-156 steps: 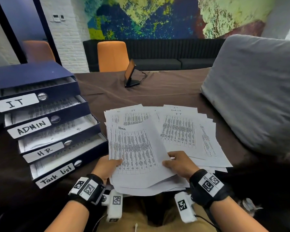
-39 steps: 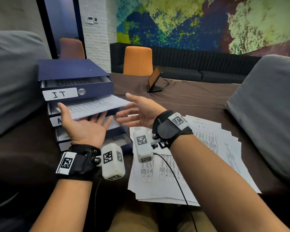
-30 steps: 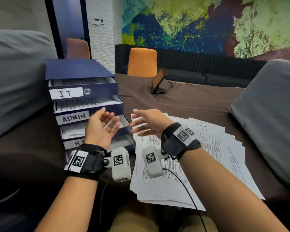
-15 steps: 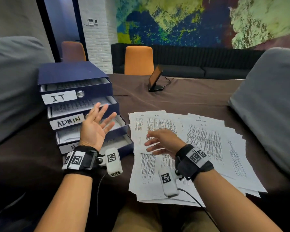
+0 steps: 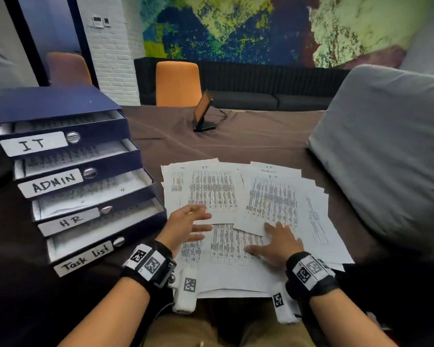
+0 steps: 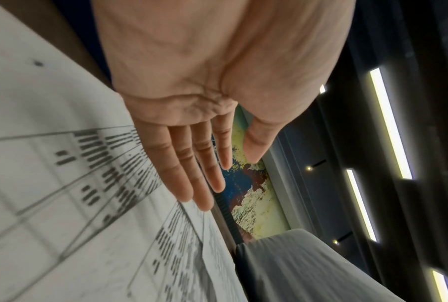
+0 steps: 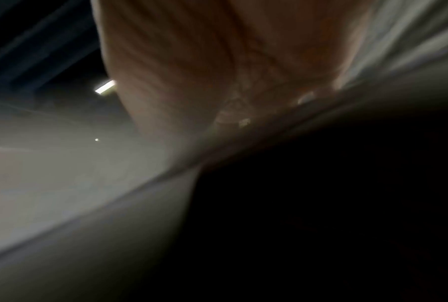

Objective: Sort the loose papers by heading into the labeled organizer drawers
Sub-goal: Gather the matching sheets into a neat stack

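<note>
A spread of loose printed papers [image 5: 236,196] lies on the brown tablecloth in front of me, some headed IT and Task list. To the left stands a dark blue organizer [image 5: 60,151] with four part-open drawers labelled IT [image 5: 33,144], ADMIN [image 5: 52,182], HR [image 5: 69,221] and Task list [image 5: 85,257], each with sheets inside. My left hand [image 5: 186,226] hovers over the pile's left edge with straight fingers [image 6: 192,163], holding nothing. My right hand [image 5: 277,241] lies flat on the sheets with spread fingers; the right wrist view is dark and blurred.
A grey cushion [image 5: 386,151] lies close to the right of the papers. A small tilted screen on a stand [image 5: 203,111] sits farther back on the table. An orange chair [image 5: 177,83] and a dark sofa stand beyond the far edge.
Both hands left the ADMIN drawer, where a sheet went in, and came back down to the pile. The right hand now lies flat on the papers; the left dropped to the pile's left edge.
</note>
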### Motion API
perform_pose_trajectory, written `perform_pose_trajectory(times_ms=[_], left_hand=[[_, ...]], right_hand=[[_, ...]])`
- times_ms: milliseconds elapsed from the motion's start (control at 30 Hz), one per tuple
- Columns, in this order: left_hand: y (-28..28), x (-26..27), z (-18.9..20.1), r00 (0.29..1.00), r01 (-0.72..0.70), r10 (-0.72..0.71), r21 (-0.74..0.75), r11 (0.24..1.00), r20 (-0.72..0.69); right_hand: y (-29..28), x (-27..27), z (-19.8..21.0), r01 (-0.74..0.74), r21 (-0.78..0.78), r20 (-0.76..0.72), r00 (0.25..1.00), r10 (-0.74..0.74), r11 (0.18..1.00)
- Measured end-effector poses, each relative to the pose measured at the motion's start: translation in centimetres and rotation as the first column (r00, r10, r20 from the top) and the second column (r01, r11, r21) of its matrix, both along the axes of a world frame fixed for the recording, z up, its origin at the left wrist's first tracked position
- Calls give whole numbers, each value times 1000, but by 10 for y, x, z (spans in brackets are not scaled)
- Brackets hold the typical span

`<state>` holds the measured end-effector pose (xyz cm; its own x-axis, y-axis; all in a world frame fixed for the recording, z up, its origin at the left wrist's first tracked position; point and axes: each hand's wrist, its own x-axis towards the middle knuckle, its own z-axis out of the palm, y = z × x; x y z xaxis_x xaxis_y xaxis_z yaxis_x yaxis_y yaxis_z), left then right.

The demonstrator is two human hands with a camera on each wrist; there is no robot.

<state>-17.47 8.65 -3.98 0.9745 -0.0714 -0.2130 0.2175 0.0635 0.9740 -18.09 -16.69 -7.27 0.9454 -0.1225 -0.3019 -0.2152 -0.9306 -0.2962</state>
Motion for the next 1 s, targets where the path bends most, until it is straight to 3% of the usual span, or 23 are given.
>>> perform_pose_trajectory(times_ms=[133, 333, 433, 500, 567, 667, 767, 867, 933, 1000], left_hand=[[-5, -5, -14, 998, 14, -11, 46, 999, -69], [-10, -13, -24, 992, 38, -24, 117, 992, -122], [-8, -11, -23, 985, 10, 3, 74, 997, -175], [-6, -8, -22, 971, -22, 17, -19, 1000, -240], [-1, -3, -26, 952, -48, 21, -82, 995, -306], [11, 4, -39, 942, -41, -3, -124, 991, -335], [31, 14, -52, 929, -143, 163, 85, 986, -331], [43, 18, -50, 924, -166, 229, 217, 962, -307], [47, 18, -50, 925, -142, 215, 239, 961, -315], [48, 17, -51, 928, -136, 205, 228, 964, -313]], right_hand=[[-6, -17, -18, -39, -91, 188, 981, 56, 995], [-2, -25, -16, -66, -238, 437, 884, 167, 969], [-1, -25, -17, -78, -79, 492, 864, 107, 994], [7, -30, -13, -168, 88, 528, 844, 98, 982], [21, -37, -9, -342, 180, 519, 830, 206, 922], [44, -50, -9, -506, 211, 350, 838, 418, 836], [54, -51, 17, -382, 464, 220, 924, 314, 799], [51, -18, 41, -178, 606, 295, 955, -11, 775], [39, 13, 46, 82, 491, 251, 940, -231, 867], [24, 34, 41, 248, 221, 92, 958, -273, 943]])
